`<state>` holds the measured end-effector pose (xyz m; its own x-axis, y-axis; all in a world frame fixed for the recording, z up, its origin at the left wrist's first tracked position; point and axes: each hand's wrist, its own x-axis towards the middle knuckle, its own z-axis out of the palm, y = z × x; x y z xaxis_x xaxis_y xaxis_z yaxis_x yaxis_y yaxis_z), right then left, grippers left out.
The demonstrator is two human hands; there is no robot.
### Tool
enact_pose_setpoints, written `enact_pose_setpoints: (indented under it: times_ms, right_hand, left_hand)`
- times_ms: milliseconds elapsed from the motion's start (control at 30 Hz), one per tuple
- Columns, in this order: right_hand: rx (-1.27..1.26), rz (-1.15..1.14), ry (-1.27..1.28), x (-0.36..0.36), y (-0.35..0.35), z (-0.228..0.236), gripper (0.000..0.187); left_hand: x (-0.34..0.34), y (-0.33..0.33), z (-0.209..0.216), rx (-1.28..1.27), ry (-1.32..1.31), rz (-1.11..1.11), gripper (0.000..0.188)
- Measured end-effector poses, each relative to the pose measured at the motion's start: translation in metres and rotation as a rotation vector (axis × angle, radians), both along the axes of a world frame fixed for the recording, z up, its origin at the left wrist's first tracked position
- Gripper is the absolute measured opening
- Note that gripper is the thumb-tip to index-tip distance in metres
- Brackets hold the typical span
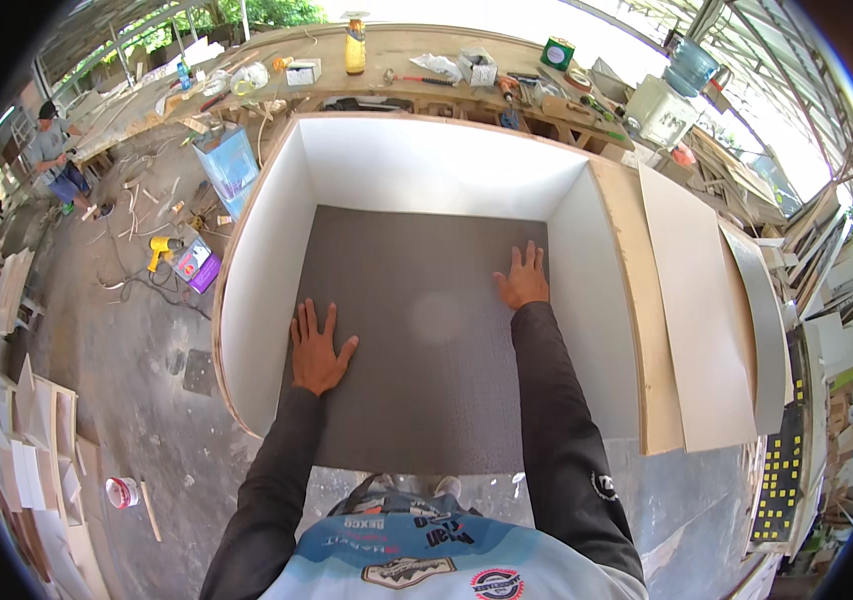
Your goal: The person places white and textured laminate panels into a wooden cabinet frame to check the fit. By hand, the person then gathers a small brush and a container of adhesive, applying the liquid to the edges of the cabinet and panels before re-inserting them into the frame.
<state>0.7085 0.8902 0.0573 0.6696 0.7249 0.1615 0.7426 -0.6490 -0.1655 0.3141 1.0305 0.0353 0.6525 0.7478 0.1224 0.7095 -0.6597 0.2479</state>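
A dark grey-brown sheet [406, 390] lies between the white inner walls of a large wooden box frame [436, 165]. Near the sheet's left edge, my left hand [320, 350] rests flat with its fingers spread. Farther off, by the right edge, my right hand [523, 278] presses on the same sheet, its fingers stretched out toward the back wall. Neither hand grips anything. The near edge of the sheet ends just in front of my body.
Pale thin panels [691, 310] lie along the box's right side. On the floor at left are a yellow heat gun [161, 250], a blue can [229, 165] and a white tub [122, 492]. Behind runs a workbench [406, 55] with tools and bottles. A person [54, 160] stands far left.
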Motion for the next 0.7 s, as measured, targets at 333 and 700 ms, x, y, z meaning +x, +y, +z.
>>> enact_pose_setpoints:
  times_ms: [333,700]
  right_hand:
    - [-0.271,-0.066,0.122,0.002,0.032,0.011,0.080]
    - [0.045,-0.045,-0.140,-0.146,0.063,-0.042,0.068]
  left_hand:
    - [-0.015,0.003,0.005,-0.023,-0.001,0.007,0.077]
    - [-0.010,0.015,-0.004,-0.160,-0.279,0.047,0.060]
